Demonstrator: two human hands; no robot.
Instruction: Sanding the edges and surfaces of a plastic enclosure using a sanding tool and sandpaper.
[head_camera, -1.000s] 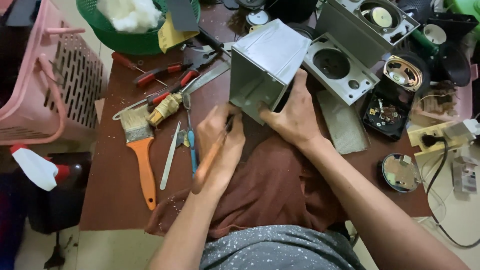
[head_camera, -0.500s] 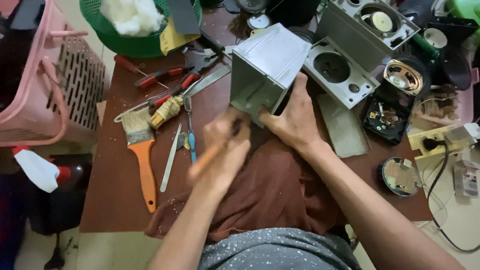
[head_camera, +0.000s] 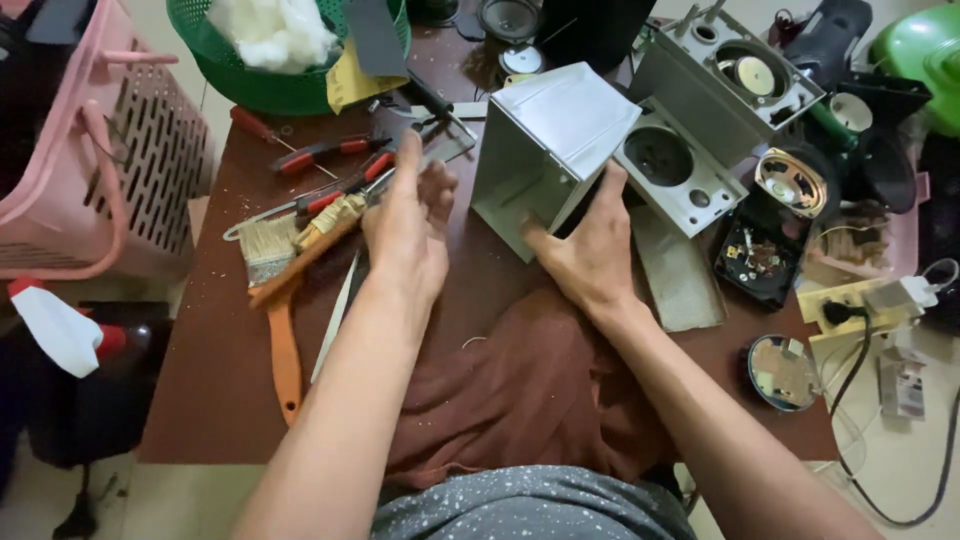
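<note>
**Hands at a grey speaker housing on a crowded tabletop**

The right hand (head_camera: 590, 250) grips the lower open edge of a grey box-shaped speaker housing (head_camera: 545, 150), thumb on the near wall and fingers curled into the opening, holding it tilted near the middle of the tabletop (head_camera: 215, 400). The left hand (head_camera: 405, 225) hovers just left of the housing with its fingers loosely bent; whether it holds anything cannot be told. It sits above a clutter of tools: a small brush with a wooden handle (head_camera: 300, 245) lies just under it, with a wider orange-handled paintbrush (head_camera: 280, 330) beside that, toward the left edge. Red-handled pliers (head_camera: 320, 155) and a red-handled screwdriver (head_camera: 255, 125) lie farther back.

A reddish-brown cloth (head_camera: 520, 390) hangs over the near edge, beneath both forearms. Right of the housing a grey speaker front panel (head_camera: 680, 175) with round cutouts lies flat, and behind it stands a second grey speaker cabinet (head_camera: 735, 80). Toward the right edge lie a loose speaker driver (head_camera: 790, 180) and a dark circuit part (head_camera: 760, 255). At the far left corner sits a green basket (head_camera: 290, 90) holding white stuffing. A pink basket (head_camera: 110, 170) stands off the left edge.
</note>
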